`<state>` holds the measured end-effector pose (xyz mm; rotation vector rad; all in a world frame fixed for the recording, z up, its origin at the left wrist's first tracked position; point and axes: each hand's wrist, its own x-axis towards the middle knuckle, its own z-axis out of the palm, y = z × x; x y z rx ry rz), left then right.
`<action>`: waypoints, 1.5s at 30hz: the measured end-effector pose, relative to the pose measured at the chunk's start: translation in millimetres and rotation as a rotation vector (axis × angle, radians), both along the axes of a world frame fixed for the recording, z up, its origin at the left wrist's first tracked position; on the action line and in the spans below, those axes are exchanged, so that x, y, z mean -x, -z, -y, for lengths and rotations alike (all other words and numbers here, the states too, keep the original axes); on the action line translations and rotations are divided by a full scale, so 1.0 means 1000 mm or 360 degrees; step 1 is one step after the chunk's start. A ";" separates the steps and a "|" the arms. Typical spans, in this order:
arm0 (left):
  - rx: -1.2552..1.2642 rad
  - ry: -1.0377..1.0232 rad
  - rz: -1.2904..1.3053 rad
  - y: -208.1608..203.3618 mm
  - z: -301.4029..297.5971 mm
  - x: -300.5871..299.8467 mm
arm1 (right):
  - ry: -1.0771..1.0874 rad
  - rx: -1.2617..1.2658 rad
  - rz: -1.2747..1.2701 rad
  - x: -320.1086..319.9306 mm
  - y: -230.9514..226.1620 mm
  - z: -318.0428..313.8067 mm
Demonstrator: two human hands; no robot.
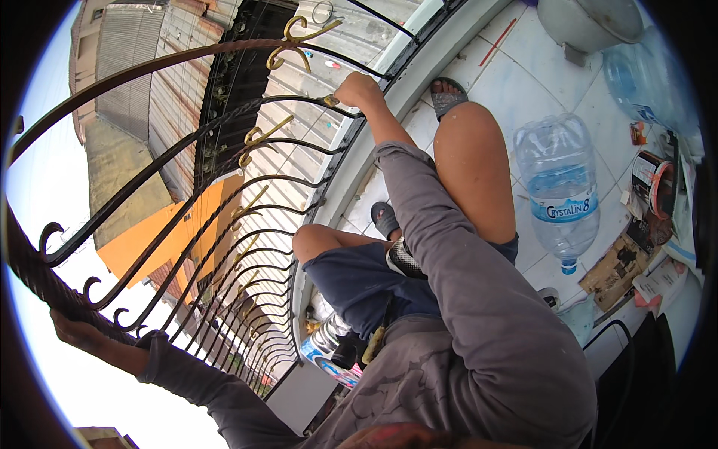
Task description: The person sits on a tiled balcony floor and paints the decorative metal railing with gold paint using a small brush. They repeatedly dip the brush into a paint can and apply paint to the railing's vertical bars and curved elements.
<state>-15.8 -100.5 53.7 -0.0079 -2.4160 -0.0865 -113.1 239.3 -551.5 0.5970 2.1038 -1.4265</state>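
Note:
A black metal railing (299, 142) with twisted, curved bars and gold-coloured scrolls runs along my left side. My left hand (78, 334) is closed around its thick twisted handrail (41, 280), with the fingers partly hidden. Stretched forward, my right hand (360, 91) is closed at the lower part of one curved bar (292, 98). A small yellowish patch (329, 100) shows on the bar at the fingertips. Whether it is a scroll, paint or a held piece I cannot make out. The fingers' inner side is turned away from view.
A large clear water bottle (561, 187) lies on the white tiled floor (535, 82), right of my knee. Beyond it are a grey basin (591, 22), an opened paint can (653, 183) and stained cardboard (617, 266). Corrugated roofs (176, 82) lie outside the railing.

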 end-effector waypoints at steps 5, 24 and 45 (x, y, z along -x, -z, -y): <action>-0.0012 0.0005 -0.0007 0.000 -0.001 0.000 | 0.0117 -0.0005 -0.0207 0.007 0.021 0.026; -0.0119 0.0025 0.0043 0.002 0.003 -0.004 | 0.0006 0.0361 -0.0593 0.012 -0.015 0.032; 0.0092 0.0192 0.0105 0.050 -0.057 0.012 | 0.0615 0.0605 -0.0889 -0.057 0.016 0.048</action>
